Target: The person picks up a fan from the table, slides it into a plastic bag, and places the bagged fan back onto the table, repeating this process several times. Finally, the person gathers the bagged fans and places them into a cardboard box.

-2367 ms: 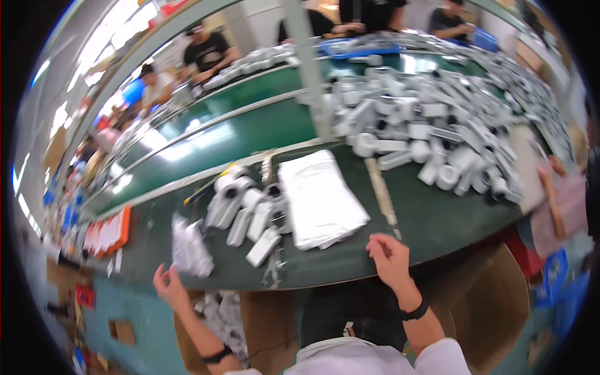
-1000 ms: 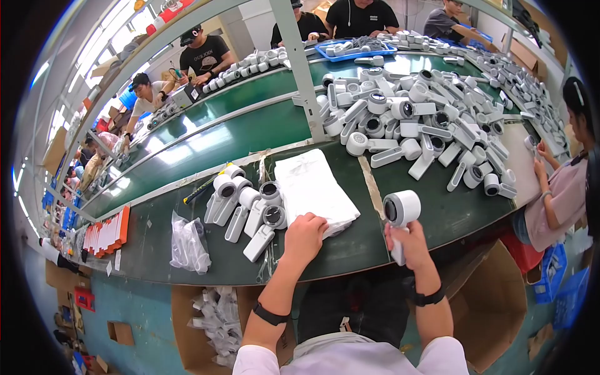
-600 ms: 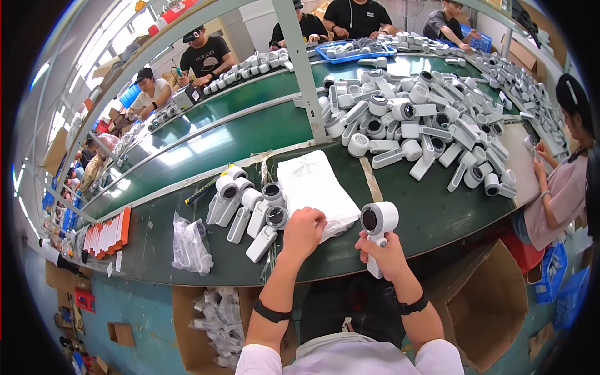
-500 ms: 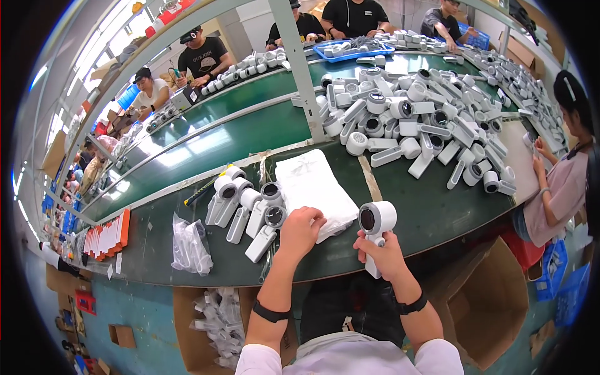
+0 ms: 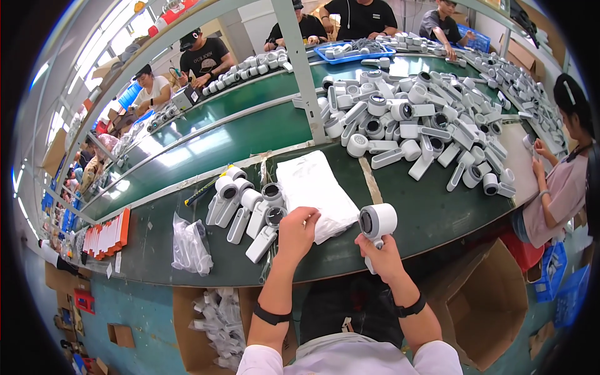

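Note:
My right hand [image 5: 382, 255] grips a white handheld fan [image 5: 380, 221] by its handle, its round head up and its dark round face turned left. The fan is just off the near right corner of a stack of thin white plastic bags [image 5: 317, 194]. At the stack's near left edge is my left hand [image 5: 299, 232], fingers bent together against the bags; whether a bag is between them I cannot make out. Left of that hand, several more fans [image 5: 250, 199] lie together on the dark green table. Beyond them is a clear bag with white contents [image 5: 191, 247].
A big heap of fans [image 5: 412, 119] covers the table's far right. Orange-and-white cards [image 5: 107, 236] lie at the left. Below the table edge are a carton of bagged items [image 5: 219, 325] and an open carton [image 5: 484, 303]. A metal post [image 5: 303, 75] rises ahead. Co-workers sit around.
My left hand has shifted slightly left and back from over the bag stack to its edge. My right hand has turned the fan a little, its dark face now angled farther left.

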Demonstrator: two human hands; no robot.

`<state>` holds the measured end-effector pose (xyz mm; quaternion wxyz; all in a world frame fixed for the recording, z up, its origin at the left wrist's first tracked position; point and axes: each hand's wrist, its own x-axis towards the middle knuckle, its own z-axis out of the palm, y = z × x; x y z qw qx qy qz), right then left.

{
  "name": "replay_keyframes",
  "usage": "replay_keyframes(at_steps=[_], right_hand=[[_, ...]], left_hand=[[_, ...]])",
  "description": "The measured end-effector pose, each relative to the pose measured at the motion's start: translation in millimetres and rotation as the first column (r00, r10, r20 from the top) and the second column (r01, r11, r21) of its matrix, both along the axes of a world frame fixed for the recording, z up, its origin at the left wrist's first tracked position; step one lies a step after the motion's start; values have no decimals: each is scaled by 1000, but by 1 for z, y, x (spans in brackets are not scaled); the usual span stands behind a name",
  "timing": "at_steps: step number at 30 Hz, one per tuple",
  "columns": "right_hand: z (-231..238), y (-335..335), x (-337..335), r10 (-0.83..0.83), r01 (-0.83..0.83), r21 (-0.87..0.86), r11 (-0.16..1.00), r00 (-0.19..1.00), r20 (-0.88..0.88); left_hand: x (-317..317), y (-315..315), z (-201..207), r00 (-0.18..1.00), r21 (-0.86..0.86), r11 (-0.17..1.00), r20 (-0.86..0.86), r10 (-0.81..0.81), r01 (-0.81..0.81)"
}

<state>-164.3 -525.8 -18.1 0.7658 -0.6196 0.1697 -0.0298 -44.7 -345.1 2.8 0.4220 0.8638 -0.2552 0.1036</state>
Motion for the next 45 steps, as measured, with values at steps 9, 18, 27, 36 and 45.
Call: replay_keyframes(at_steps=[9,18,27,36,45], right_hand=[[-1,4,-2,-68,68,-3,998,997,32],[2,29,22,-285,325,-160,932,930,232],[21,-15,2,154,-133,-302,944,987,47],[89,-28,18,581,-727,-527,441,679,-450],[103,-32,57,640,-815,-486,316,561,-525]], left_hand=[[-5,-5,11,960,-106,992,-263,-96,70],[-21,-16,7,851,-373,928,-491,-186,-13],[-14,-16,21,929,-276,961,-362,-79,-26],[-3,-10,26,927,-239,970,-354,-125,40],[0,6,30,918,-224,962,-327,-226,157]])
